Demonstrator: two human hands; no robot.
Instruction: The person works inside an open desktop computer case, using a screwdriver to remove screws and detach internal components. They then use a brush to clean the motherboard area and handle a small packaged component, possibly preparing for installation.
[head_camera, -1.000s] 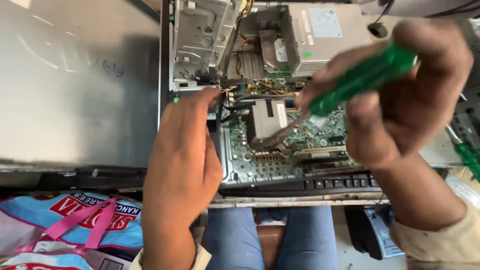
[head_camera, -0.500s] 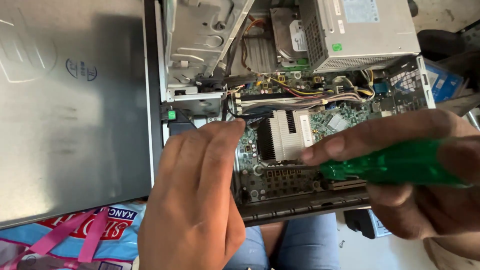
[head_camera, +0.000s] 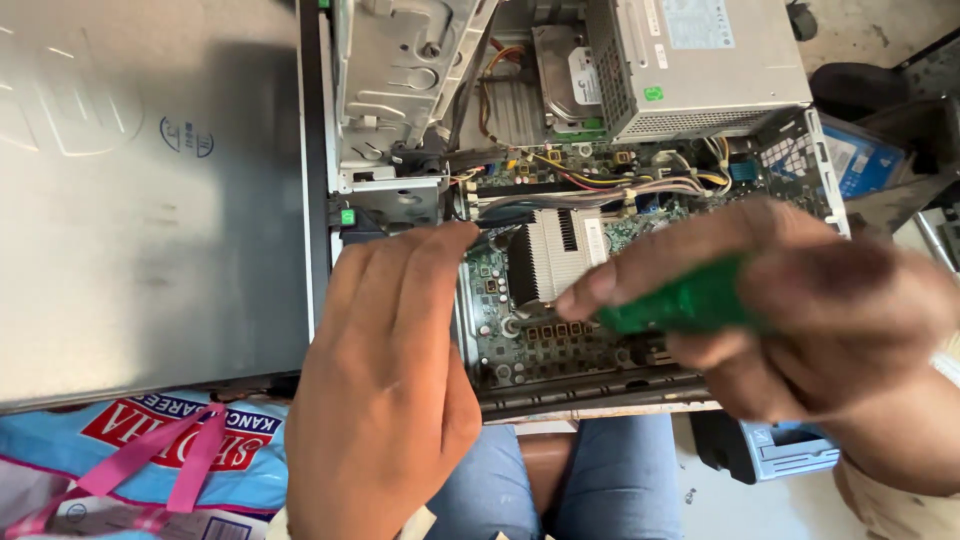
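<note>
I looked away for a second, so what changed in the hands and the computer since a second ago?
The right hand lowered the green screwdriver from up high to level over the circuit board, grip unchanged. The left hand stayed on the open computer case.

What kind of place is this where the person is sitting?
Probably a small computer repair spot. An opened desktop computer case shows its circuit board, the right hand holds a green-handled screwdriver, and a removed grey side panel lies alongside.

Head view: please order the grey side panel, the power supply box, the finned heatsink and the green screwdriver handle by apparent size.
1. Grey side panel
2. Power supply box
3. Green screwdriver handle and finned heatsink: alike; the handle is nearer the camera, so unsure.
</note>
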